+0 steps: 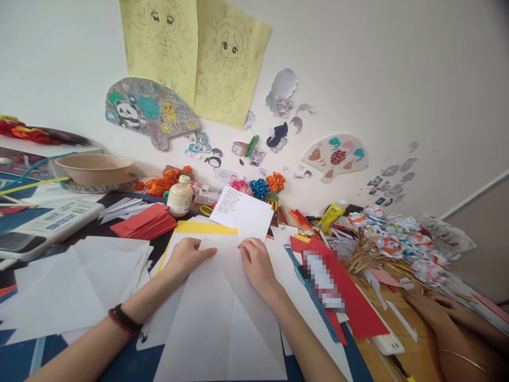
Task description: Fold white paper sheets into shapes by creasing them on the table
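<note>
creased white paper lies nearest, over the bench. left hand has grip nearly closed on its far part, thumb on top; right hand curls there, pinching or not i cannot tell. paper should be light, easily creased; best held by edges.

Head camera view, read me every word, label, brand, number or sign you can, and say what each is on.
"囍", apparently, in red: white fan on the wall.
Handwritten lines on the white card: too small to read.
Blue print on the long white case: too blurred.
Labels on the cream bottle and yellow tube: unreadable.
Pixelated patch: nothing readable.
Creased white sheet, front centre: no writing visible.
</note>
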The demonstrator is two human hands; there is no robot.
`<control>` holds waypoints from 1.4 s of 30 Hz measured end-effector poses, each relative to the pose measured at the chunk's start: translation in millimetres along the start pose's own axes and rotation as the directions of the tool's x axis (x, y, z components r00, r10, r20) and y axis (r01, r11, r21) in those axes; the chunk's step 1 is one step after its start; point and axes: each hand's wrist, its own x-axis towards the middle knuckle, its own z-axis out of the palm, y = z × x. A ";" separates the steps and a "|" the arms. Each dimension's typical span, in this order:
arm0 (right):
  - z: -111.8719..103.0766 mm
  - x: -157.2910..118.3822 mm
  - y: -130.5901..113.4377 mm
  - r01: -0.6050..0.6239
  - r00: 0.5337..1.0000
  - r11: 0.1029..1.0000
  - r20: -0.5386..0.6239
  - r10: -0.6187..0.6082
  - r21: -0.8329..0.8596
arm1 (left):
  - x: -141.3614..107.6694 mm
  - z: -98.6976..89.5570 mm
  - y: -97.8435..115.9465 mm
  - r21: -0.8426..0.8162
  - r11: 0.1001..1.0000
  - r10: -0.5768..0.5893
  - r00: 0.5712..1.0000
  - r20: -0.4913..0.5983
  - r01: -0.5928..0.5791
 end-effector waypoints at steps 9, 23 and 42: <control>18.3 0.4 14.5 -0.037 0.984 0.996 0.171 0.051 -0.086 | -0.6 5.4 -4.4 0.253 0.958 0.161 0.984 -0.078 -0.137; 17.9 0.8 14.9 -0.010 0.974 0.988 0.223 0.045 -0.157 | -7.3 10.0 -9.2 0.240 0.942 0.272 0.953 -0.136 -0.235; -10.3 -0.4 5.2 -0.042 0.998 0.991 -0.049 0.049 0.130 | -11.6 -8.9 -12.9 0.203 0.964 0.176 0.984 -0.001 -0.172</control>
